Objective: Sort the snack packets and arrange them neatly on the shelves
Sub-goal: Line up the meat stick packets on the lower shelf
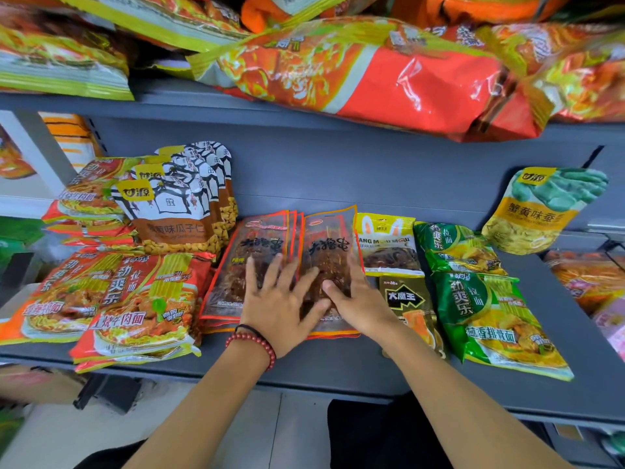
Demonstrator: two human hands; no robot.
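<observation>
Lying at 9 o'clock from the hands on the grey shelf (338, 363), red noodle packets (135, 299) sit in overlapping stacks, printed 劲爽乐 拉面 and 红烧牛肉面. Behind them, at 10 o'clock, brown-and-white pouches (176, 211) stand upright in a row, marked 甘源 and 蟹黄味瓜子仁.

At the shelf's centre, 2 piles of red-edged clear packets lie side by side and touching: the left stack (250, 242) and the right stack (329, 242). Each has bold black characters that are upside down from this view, with a dark snack showing through.

The left hand (280, 302) lies flat over the seam between the 2 piles, fingers straight and spread. A red bead bracelet (252, 340) and a thin black band circle its wrist. Just beside it, the right hand (358, 299) presses flat on the near half of the right stack, fingers straight and closer together.

At 2 o'clock from the right hand, touching the right stack, a yellow packet (385, 242) with rabbit ears shows the letters "ANG M" and "MQU". At 3 o'clock a black packet (406, 302) reads 大魔王.

Further right, green noodle packets (483, 309) lie one behind another, printed 劲爽乐 拉面, the near one also 葱香排骨面. At the far right a teal-and-yellow pouch (541, 211) leans on the back panel, marked 甘源 and 蟹黄味, the rest creased.

At 12 o'clock overhead, large orange-red bags (389, 72) lie on the upper shelf, their print blurred.
</observation>
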